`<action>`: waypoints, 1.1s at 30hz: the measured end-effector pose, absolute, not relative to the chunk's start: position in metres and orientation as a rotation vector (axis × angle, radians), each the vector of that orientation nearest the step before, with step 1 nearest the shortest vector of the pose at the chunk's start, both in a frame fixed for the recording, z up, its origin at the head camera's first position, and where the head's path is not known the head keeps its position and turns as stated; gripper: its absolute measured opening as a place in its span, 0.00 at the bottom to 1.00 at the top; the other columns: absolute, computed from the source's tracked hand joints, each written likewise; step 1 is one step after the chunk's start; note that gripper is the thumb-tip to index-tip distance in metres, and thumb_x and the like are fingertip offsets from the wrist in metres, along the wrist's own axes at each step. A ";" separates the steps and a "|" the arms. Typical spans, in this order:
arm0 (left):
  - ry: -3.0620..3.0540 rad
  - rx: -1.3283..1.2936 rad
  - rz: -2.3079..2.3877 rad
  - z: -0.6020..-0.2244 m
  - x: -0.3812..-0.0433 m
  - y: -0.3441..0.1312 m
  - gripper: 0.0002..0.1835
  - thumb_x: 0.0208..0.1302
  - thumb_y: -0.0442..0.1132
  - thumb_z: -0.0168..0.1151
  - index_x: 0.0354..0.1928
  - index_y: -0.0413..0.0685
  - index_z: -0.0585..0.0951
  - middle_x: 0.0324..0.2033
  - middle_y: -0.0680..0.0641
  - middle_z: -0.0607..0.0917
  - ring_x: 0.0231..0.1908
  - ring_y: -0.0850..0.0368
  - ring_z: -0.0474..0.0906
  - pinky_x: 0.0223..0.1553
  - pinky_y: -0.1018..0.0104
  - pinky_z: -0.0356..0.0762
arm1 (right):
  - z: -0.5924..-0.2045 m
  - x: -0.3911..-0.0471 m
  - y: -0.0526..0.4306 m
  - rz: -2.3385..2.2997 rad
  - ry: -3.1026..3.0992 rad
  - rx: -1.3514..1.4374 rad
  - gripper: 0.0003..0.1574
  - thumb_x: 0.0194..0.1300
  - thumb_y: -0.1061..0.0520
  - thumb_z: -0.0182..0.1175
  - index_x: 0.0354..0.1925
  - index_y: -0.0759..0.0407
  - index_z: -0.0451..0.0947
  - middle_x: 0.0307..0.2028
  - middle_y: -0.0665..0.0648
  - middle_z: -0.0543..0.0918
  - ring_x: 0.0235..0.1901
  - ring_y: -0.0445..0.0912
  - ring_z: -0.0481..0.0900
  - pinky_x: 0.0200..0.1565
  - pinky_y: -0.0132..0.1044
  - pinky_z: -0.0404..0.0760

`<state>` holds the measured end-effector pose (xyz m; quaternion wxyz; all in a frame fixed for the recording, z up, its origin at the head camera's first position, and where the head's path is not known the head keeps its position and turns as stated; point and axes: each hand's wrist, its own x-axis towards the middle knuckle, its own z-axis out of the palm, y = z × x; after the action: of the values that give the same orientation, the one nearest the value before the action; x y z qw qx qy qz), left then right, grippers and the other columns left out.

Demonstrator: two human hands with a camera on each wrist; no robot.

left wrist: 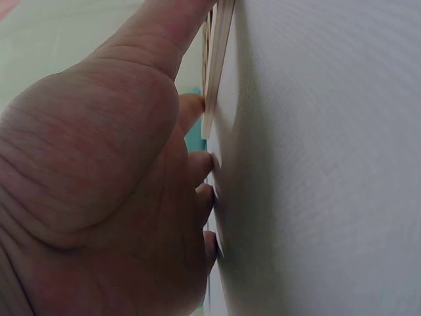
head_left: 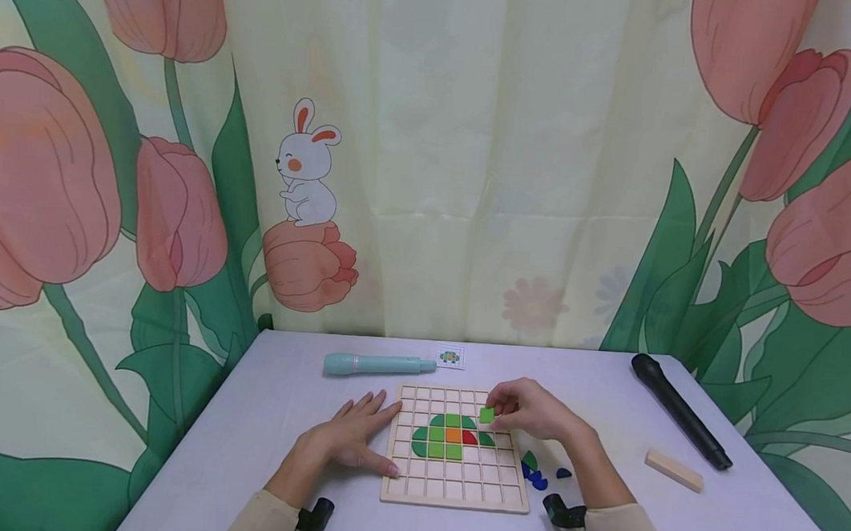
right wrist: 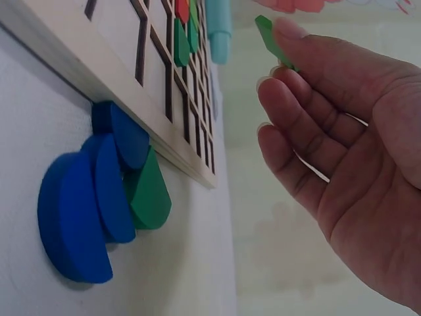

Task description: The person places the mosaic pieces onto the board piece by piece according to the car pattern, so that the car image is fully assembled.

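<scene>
A wooden grid board [head_left: 414, 491] lies on the table, with green, orange and red tiles set in its middle cells. My right hand [head_left: 533, 409] pinches a light green square tile [head_left: 487, 415] between thumb and fingers, above the board's upper right part. In the right wrist view the green tile [right wrist: 268, 36] is seen nearly edge-on at the fingertips. My left hand [head_left: 350, 434] lies spread at the board's left side, its thumb at the lower left edge. The left wrist view shows that hand's palm [left wrist: 99, 158] and its fingertips down by the table.
Several blue pieces [right wrist: 75, 217] and a dark green piece [right wrist: 151, 191] lie against the board's right edge. Behind the board are a teal marker-like stick [head_left: 377, 365] and a small pattern card [head_left: 450, 356]. A black microphone-like rod [head_left: 681, 411] and wooden block [head_left: 675, 469] lie at right.
</scene>
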<state>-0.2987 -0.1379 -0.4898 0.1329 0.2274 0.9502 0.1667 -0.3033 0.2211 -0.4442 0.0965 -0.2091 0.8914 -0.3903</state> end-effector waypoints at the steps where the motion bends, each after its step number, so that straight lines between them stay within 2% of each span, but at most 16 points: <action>1: 2.758 0.660 0.484 -0.490 -0.299 -0.138 0.65 0.45 0.79 0.71 0.83 0.64 0.57 0.84 0.43 0.50 0.84 0.41 0.42 0.81 0.36 0.41 | -0.444 -0.303 0.220 -1.153 2.635 -0.630 0.13 0.60 0.60 0.76 0.44 0.56 0.86 0.34 0.51 0.85 0.35 0.47 0.79 0.38 0.32 0.82; 5: 2.764 0.660 0.482 -0.490 -0.298 -0.137 0.65 0.45 0.79 0.72 0.83 0.64 0.57 0.84 0.42 0.51 0.84 0.41 0.42 0.81 0.36 0.42 | -0.446 -0.302 0.216 -1.143 2.603 -0.654 0.14 0.60 0.60 0.77 0.44 0.58 0.86 0.33 0.51 0.85 0.34 0.47 0.80 0.37 0.32 0.82; 21: 2.752 0.657 0.492 -0.491 -0.297 -0.137 0.64 0.46 0.78 0.72 0.83 0.64 0.57 0.84 0.43 0.50 0.84 0.41 0.41 0.81 0.36 0.41 | -0.455 -0.299 0.204 -1.023 2.527 -0.678 0.12 0.58 0.61 0.78 0.40 0.54 0.86 0.32 0.51 0.83 0.35 0.47 0.78 0.37 0.33 0.80; 33: 2.757 0.661 0.494 -0.491 -0.297 -0.137 0.64 0.45 0.78 0.73 0.83 0.64 0.57 0.84 0.43 0.50 0.84 0.41 0.42 0.81 0.35 0.42 | -0.453 -0.295 0.198 -0.929 2.504 -0.717 0.11 0.57 0.62 0.78 0.38 0.54 0.87 0.29 0.49 0.82 0.32 0.42 0.77 0.35 0.31 0.76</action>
<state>-0.2975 -0.1368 -0.4910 0.1314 0.2275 0.9497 0.1701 -0.2947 0.1975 -0.4528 0.1871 -0.2546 0.8895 -0.3300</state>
